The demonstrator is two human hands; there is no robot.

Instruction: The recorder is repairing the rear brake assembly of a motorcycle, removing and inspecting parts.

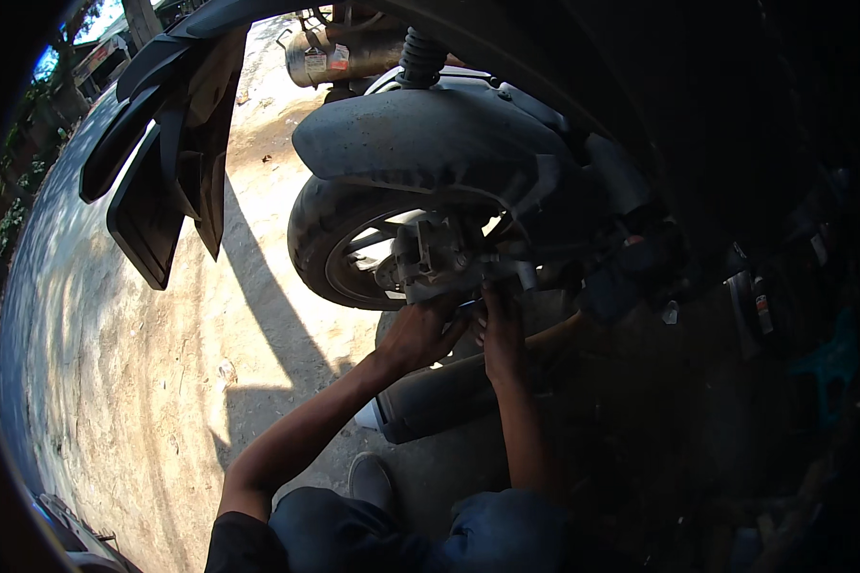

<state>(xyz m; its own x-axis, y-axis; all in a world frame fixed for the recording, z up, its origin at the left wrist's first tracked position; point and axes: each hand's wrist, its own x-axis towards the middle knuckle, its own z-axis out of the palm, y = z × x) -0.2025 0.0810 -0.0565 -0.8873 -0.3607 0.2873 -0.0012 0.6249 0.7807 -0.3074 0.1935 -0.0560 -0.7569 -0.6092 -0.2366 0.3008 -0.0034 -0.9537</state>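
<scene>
A scooter's rear wheel (317, 244) stands ahead of me under a grey, dusty mudguard (392, 143). My left hand (419, 336) is closed, its fingers up against the underside of a metal bracket (454, 284) by the wheel hub. Just right of it, my right hand (500, 329) reaches up to the same bracket with curled fingers. Between the two hands a small bluish, shiny piece shows; its kind and which hand grips it cannot be made out. Above the bracket sits what looks like a brake caliper (420, 250). Shadow and my own fingers hide the fingertips.
A black exhaust muffler (440, 399) lies low beneath my forearms. Dark tail bodywork (153, 191) hangs at the upper left. A coil spring shock absorber (420, 59) and a metal cylinder (339, 57) are at the top. Sunlit concrete ground (153, 353) spreads left; deep shadow covers the right.
</scene>
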